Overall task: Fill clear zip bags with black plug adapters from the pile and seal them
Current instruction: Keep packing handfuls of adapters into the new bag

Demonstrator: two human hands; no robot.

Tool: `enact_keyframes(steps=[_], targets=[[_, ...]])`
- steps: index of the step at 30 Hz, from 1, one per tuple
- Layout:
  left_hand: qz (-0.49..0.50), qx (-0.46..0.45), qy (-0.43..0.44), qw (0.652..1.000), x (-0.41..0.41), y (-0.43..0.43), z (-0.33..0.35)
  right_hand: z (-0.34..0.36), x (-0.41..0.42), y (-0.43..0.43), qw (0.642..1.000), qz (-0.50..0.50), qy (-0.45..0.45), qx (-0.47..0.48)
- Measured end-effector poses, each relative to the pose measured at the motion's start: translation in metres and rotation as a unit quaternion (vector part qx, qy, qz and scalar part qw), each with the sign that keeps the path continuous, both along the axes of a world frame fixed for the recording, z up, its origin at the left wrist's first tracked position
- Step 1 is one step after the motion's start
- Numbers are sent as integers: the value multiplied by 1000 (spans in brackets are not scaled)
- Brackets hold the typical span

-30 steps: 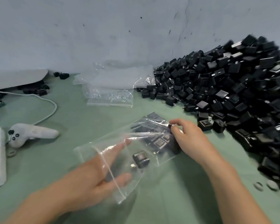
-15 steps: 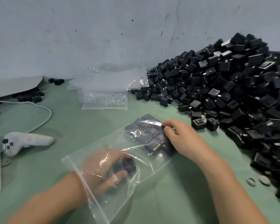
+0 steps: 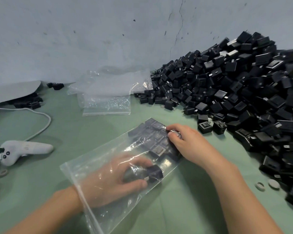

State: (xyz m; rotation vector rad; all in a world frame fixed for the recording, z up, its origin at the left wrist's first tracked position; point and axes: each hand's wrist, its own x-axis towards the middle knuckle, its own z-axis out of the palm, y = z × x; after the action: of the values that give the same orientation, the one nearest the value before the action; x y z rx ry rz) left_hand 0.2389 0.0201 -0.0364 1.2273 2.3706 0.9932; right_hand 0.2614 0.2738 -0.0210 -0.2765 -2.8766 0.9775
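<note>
A clear zip bag point(image 3: 98, 159) lies flat on the green table, its open mouth toward me. My left hand point(image 3: 112, 181) is inside the bag up to the wrist, fingers and thumb curled round a black plug adapter point(image 3: 153, 173). Several more adapters point(image 3: 152, 137) lie packed at the bag's closed far end. My right hand point(image 3: 186, 142) pinches the bag's far corner against that row. The big pile of black adapters point(image 3: 235, 92) fills the right side against the wall.
A stack of empty clear bags point(image 3: 107, 100) lies behind, against the wall. A white controller point(image 3: 22, 151) and a white cable point(image 3: 41, 115) lie at the left. Two small round discs point(image 3: 267, 184) sit at the pile's near edge.
My left hand went into the bag's mouth and pushed an adapter further in toward the row. My right hand kept pinching the bag's far corner.
</note>
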Motion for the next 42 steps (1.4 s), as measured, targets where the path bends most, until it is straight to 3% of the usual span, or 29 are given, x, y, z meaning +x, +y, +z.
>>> enact_keyframes(steps=[6,11,18,22,25,27,29,32,35,37,42], targets=[[21,12,125,992,1,18,3,2,2,-1,1000,1,-4,5],[23,29,-6,999,1,21,-4,2,2,0,1000,7,-8,5],[68,-9,36,997,0,37,4,0,2,1,1000,10,-6,9],[87,-47,121,988,3,48,6,-2,2,1,1000,12,-5,8],[84,-33,132,987,5,44,7,-4,1,5,1000,11,15,-8],[57,-31,201,978,6,32,7,-4,0,9,997,-7,65,-33],[48,-28,265,963,8,12,8,-3,0,17,987,-62,145,10],[116,13,265,957,12,-30,0,-4,-3,36,947,-208,185,163],[203,34,246,947,12,-80,-12,-10,-4,54,939,-292,57,171],[259,43,242,934,7,-115,-19,-17,-5,60,942,-293,-8,164],[452,143,115,873,-10,-150,-25,-23,-14,51,951,-211,22,225]])
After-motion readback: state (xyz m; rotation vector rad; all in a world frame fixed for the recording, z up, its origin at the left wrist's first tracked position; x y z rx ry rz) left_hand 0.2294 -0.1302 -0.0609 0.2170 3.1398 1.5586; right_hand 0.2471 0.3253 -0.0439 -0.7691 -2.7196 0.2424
